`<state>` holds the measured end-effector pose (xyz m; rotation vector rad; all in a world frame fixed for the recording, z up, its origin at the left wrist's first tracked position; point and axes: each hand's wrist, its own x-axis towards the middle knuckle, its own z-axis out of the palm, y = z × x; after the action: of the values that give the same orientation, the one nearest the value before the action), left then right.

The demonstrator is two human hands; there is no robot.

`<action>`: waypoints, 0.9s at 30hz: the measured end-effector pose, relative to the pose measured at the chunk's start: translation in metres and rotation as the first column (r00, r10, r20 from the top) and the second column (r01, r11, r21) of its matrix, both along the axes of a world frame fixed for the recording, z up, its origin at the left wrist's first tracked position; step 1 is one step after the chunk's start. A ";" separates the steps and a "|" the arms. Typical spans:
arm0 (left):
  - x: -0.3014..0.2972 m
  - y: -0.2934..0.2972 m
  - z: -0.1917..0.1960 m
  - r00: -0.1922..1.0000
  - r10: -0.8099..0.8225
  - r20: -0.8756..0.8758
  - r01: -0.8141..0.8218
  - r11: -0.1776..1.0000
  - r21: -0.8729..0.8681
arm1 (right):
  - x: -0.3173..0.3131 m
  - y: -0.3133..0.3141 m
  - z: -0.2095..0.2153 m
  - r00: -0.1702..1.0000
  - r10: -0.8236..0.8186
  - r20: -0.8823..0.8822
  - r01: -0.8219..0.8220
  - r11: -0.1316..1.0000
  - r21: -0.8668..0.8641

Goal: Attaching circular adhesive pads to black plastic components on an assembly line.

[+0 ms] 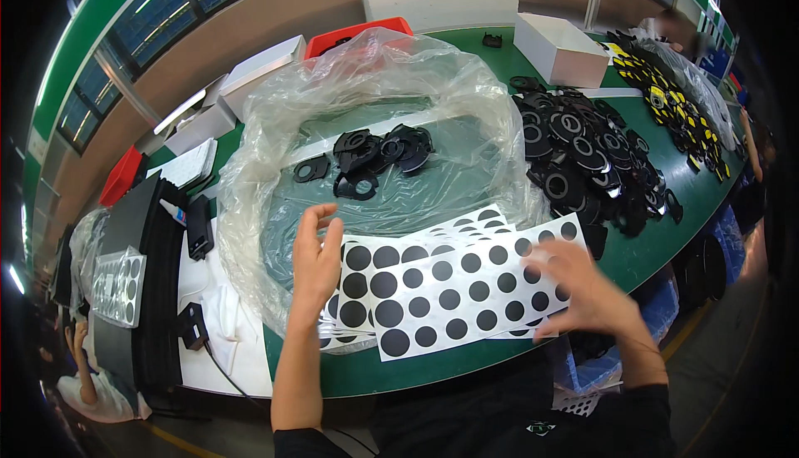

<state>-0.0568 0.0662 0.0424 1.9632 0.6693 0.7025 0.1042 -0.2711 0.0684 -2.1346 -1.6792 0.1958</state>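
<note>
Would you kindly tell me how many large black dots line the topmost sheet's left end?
3: upper dot, middle dot and lower dot, down the left end of the topmost sheet; none is hidden.

Upper body: black short-sleeved fabric shirt (466,425). Plain black sleeves (304,444) end near the elbows; forearms (300,375) bare. Marking: small, angular, whitish-green emblem (540,429) (application method indiscernible), front-mounted.
</note>
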 end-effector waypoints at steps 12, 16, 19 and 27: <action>-0.069 -0.053 -0.014 0.953 0.088 -0.289 -0.010 0.965 0.261 | 0.001 0.037 -0.018 0.991 0.109 0.080 -0.103 0.991 -0.081; -0.067 -0.043 0.010 0.926 0.024 -0.377 0.091 0.954 0.285 | 0.025 0.061 0.003 0.973 0.216 -0.078 -0.224 0.967 -0.123; -0.032 -0.004 0.009 0.932 0.100 -0.349 0.133 0.800 0.585 | 0.045 0.097 0.011 0.929 0.171 -0.327 -0.205 0.976 -0.073; 0.120 0.120 -0.035 0.965 0.195 -0.177 -0.075 0.849 0.523 | 0.114 0.270 -0.048 0.976 -0.215 -0.047 0.217 0.911 0.352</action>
<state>0.0627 0.1861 0.0078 2.5377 0.8259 0.8136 0.2183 -0.0015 0.0204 -2.0149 -1.3374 -0.1552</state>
